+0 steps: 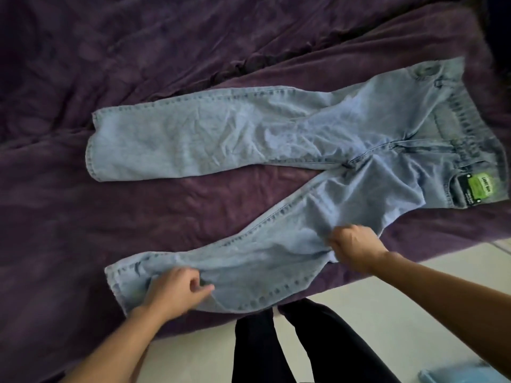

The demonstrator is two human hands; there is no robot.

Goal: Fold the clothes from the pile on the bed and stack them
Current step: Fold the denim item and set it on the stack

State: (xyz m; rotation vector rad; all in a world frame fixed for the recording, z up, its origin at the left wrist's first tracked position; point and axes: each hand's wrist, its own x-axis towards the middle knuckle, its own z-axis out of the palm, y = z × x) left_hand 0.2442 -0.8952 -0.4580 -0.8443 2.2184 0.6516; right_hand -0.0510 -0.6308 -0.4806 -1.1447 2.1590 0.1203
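A pair of light blue jeans [276,139] lay spread on the purple bed cover [138,64], waistband toward 3 o'clock and the two legs splayed apart, the far leg running toward 9 o'clock and the near leg slanting down to 7 o'clock at the bed's edge. The near leg risked slipping off that edge, since its hem already lay right at the mattress lip above the pale floor [373,313]; a loose grip or an uneven lift would likely have let the denim sag or twist, leaving the legs misaligned when folded over. The wrinkled cloth at the knee could also have been trapped as a crease. The left hand [177,291], at 7 o'clock, curled over the hem end, fingers bunching the fabric with the thumb pointing right. The right hand [354,244], at 5 o'clock, closed in a fist on a gather of denim near the knee, forearm reaching in from the lower right.
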